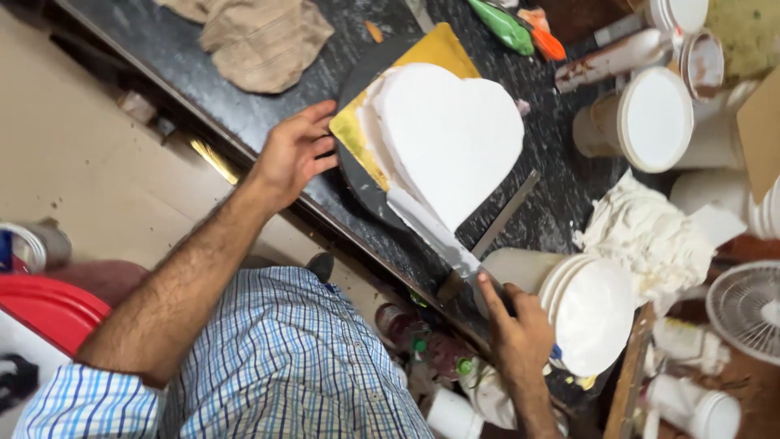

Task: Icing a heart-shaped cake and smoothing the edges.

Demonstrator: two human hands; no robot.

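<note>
White icing everywhere, and nearest to us the checked blue shirt sleeve [268,358] fills the bottom of the view. Right hand [520,329] is low in the frame, fingers closed around the handle of a long palette knife [431,232], forefinger laid along the top, which looks like a way to steady the blade. That blade lies flat against the side of the heart-shaped cake [455,134], pressed to the lower edge near the point, cream smeared along it. The handle itself is buried in the grip, so its shape is hard to make out.

Left hand [294,154] now: fingers spread, tips resting on the rim of the dark round turntable [357,175] beside the gold cake board [431,53], holding nothing, seemingly bracing or turning the stand. The cake sits on that board, on the turntable, mid-counter.

Just right of the knife hand, a white tub [589,313] lies on its side, and beyond it a heap of white cream [650,236]. A metal strip, perhaps a scraper, lies beside the cake. Farther back on the black counter [187,57]: a lidded tub [642,122], a crumpled brown cloth [260,36], a green and orange piping bag [520,31] cut off by the top edge. A fan [747,309] is cropped at the right.
</note>
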